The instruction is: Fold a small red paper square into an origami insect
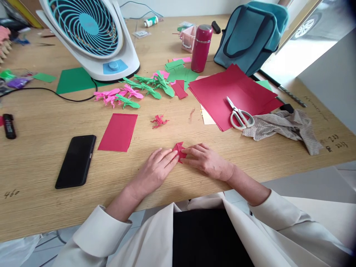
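A small piece of folded red paper (179, 151) lies on the wooden table near its front edge, creased into a pointed shape. From the left, the fingertips of my left hand (157, 167) hold it down against the tabletop. My right hand (207, 159) grips its right side between thumb and fingers, which hide part of the folds. Just beyond sits a small finished red origami figure (159, 121) with thin legs. A flat red paper sheet (118, 132) lies to the left, beside a black phone (76, 161).
Pink origami figures (107, 96) and green ones (150, 90) cluster farther back. White-handled scissors (239, 115) rest on large red sheets (217, 87), by a crumpled cloth (280, 128). A fan (111, 66), red flask (201, 48) and teal bag (250, 37) stand behind.
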`<state>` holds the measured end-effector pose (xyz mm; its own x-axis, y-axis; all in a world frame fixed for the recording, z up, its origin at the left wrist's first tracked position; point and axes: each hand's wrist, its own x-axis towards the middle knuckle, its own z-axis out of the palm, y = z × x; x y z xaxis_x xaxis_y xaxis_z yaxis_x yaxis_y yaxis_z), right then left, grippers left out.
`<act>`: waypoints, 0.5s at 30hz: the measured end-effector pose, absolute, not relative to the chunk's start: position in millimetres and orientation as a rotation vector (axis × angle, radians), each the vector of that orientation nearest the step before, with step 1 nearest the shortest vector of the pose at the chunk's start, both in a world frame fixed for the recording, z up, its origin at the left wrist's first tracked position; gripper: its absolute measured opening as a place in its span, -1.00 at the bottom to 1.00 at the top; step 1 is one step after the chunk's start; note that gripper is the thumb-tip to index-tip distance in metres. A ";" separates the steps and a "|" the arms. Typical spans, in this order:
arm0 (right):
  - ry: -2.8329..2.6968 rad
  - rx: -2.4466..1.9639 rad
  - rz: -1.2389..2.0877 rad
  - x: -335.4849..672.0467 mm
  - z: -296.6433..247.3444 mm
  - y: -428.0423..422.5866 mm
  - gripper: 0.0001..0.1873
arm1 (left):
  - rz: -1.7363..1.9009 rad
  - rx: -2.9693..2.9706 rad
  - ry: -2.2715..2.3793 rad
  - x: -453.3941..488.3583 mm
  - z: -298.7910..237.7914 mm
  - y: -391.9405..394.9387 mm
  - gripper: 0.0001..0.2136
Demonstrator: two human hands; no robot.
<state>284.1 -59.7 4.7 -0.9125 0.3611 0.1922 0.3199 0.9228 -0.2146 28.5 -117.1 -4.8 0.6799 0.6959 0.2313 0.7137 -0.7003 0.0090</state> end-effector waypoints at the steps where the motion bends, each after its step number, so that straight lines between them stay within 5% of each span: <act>1: -2.847 -0.516 0.263 284.0 4.4 -59.7 -0.58 | -0.341 -2.796 -1.176 29.2 -4.1 -118.2 -0.61; 15: -2.835 -0.538 0.274 282.3 6.0 -60.3 -0.63 | -0.295 -2.702 -1.407 44.4 3.2 -115.9 -0.63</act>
